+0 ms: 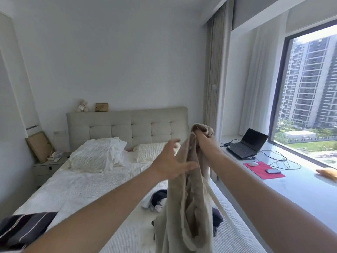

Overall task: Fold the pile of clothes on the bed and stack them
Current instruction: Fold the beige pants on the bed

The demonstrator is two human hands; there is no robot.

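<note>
The right hand (202,136) is clenched on the top edge of a beige garment (187,198), lifting it so the cloth hangs free above the bed (87,183), probably to find its shape before folding. The left hand (171,165) is spread open, holding nothing, reaching for the hanging edge. One loose dark-and-white pile (158,199) lies near the bed's right edge; one striped folded garment (23,229) sits at its near left corner.
</note>
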